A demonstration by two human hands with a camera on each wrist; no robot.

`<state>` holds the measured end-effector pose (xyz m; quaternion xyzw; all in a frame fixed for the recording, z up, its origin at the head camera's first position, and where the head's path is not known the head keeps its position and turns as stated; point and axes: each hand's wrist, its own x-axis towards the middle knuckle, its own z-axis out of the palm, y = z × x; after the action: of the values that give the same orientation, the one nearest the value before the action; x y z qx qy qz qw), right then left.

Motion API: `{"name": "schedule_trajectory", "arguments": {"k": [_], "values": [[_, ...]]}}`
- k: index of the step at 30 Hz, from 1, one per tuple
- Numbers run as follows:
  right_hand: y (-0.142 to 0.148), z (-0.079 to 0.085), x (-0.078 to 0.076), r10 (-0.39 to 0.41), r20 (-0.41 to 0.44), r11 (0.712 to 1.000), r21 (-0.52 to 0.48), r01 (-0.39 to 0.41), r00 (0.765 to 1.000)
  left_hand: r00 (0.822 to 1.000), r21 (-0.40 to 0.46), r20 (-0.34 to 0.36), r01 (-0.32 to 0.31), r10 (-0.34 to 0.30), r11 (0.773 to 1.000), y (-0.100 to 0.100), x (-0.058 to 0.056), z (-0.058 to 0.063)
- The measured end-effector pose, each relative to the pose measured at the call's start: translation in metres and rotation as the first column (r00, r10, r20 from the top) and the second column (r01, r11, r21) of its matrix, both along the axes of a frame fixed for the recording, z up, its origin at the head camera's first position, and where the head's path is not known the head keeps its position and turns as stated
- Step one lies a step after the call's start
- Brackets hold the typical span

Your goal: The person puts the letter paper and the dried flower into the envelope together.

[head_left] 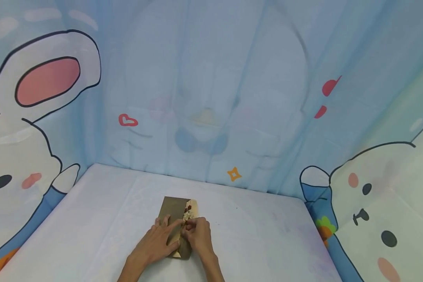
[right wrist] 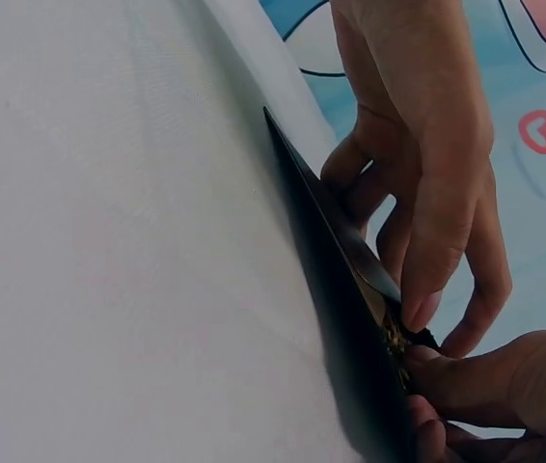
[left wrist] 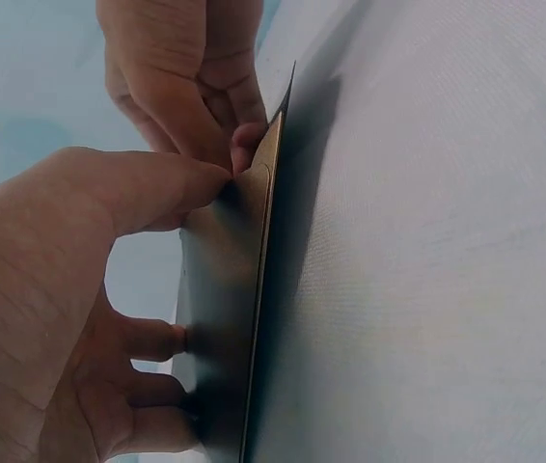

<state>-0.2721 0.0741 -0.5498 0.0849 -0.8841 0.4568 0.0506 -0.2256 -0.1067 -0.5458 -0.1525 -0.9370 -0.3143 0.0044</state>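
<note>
A dark brown envelope-like card [head_left: 172,207] lies on the white table, with a paler gold strip [head_left: 194,207] along its right side. Small cream and dark red flowers [head_left: 188,215] decorate the seam. My left hand [head_left: 158,239] rests across the card with spread fingers, its index fingertip right by the flowers. From the right, my right hand [head_left: 200,234] pinches the flower decoration at its lower end between thumb and curled fingers. In the right wrist view, golden flower bits [right wrist: 395,340] show between both hands. The pinched part is mostly hidden by fingers.
The white-covered table [head_left: 268,235] extends around the card on both sides. Behind it hangs a light blue curtain [head_left: 211,78] printed with cartoon animals, which also runs along the left and right sides.
</note>
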Motion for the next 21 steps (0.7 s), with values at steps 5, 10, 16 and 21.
{"name": "schedule_trajectory", "arguments": {"k": [5,10,16,21], "values": [[-0.002,-0.01,-0.005,0.011,-0.049,1.0,-0.001,-0.011,0.999,1.0,0.025,0.003,0.006,-0.006,1.0,-0.001,0.0,-0.002],[0.0,-0.035,-0.019,0.026,-0.147,1.0,0.001,-0.026,0.989,1.0,0.044,-0.001,0.003,-0.003,0.999,-0.001,-0.001,-0.004],[-0.005,-0.028,-0.018,0.041,-0.185,0.999,0.038,-0.035,0.982,1.0,0.064,0.005,0.002,-0.003,0.998,-0.001,-0.002,-0.005],[-0.012,-0.015,-0.011,0.014,-0.143,0.996,0.091,-0.001,0.99,1.0,0.062,0.016,-0.006,0.005,0.998,-0.001,-0.001,-0.006]]}}
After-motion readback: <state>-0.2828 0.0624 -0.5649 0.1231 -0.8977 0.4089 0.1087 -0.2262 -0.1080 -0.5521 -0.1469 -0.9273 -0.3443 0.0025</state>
